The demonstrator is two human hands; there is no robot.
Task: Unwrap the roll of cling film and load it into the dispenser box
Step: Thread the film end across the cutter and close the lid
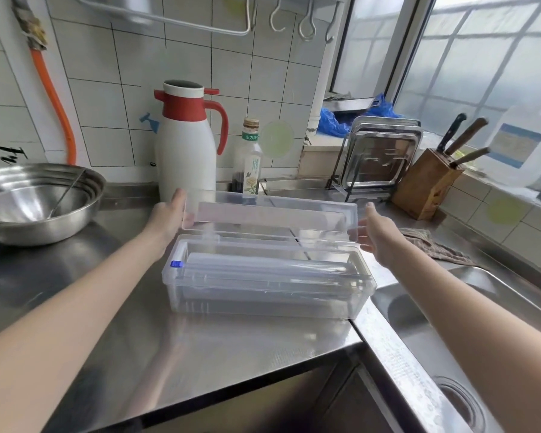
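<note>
A clear plastic dispenser box stands on the steel counter in the middle of the view. Its hinged lid is raised upright behind it. The roll of cling film lies lengthwise inside the box, with a small blue slider on the box's left rim. My left hand grips the lid's left end. My right hand holds the lid's right end, fingers behind the plastic.
A steel bowl sits at the left. A white and red thermos and an oil bottle stand behind the box. A tray rack and knife block are at back right. A sink lies right of the box, a cloth beside it.
</note>
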